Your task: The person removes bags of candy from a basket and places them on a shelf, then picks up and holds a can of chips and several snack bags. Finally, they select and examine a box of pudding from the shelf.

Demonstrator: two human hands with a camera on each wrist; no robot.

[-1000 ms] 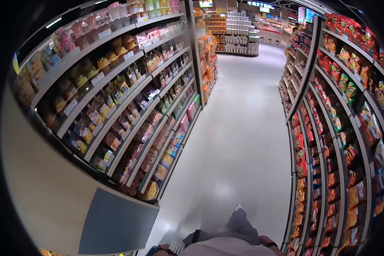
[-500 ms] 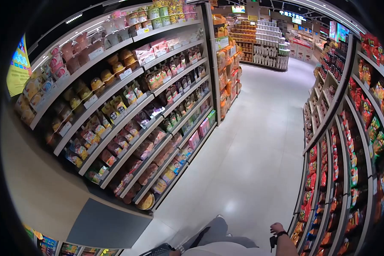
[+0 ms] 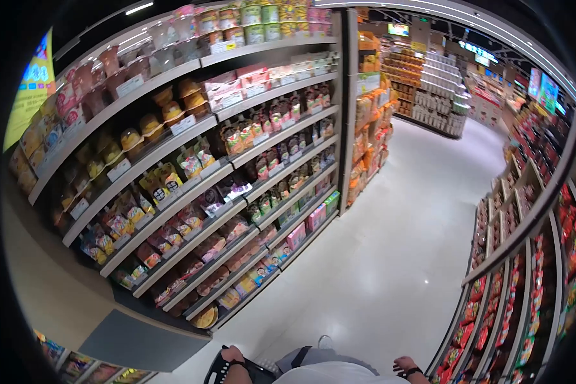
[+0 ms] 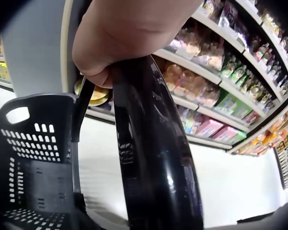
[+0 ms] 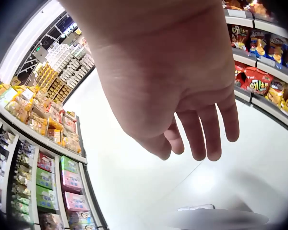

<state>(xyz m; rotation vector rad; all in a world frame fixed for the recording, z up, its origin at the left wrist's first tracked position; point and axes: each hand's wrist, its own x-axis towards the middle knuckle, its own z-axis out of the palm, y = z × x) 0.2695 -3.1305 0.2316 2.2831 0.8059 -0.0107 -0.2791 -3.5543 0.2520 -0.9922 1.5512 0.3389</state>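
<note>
My left hand (image 3: 232, 354) grips the black handle (image 4: 153, 143) of a plastic shopping basket (image 4: 33, 108) with slotted walls. In the left wrist view the basket hangs low at the left, and its visible floor is bare. My right hand (image 5: 177, 96) hangs beside my body with its fingers loose and slightly spread, nothing in it. Bare floor shows behind those fingers in the right wrist view. Nearest on that side in the head view is the lower right shelf of red snack bags (image 3: 467, 320).
A long shelf unit (image 3: 237, 166) of jelly cups, pouches and boxes lines the left. Snack shelves curve along the right. Between them the pale floor (image 3: 377, 256) runs to a stand of white tubs (image 3: 438, 96). A grey panel (image 3: 144, 342) ends the left shelving.
The view has swung left and moved forward along the aisle. My left hand and the basket have come further into view. My right hand swung forward, then moved lower and left in the view.
</note>
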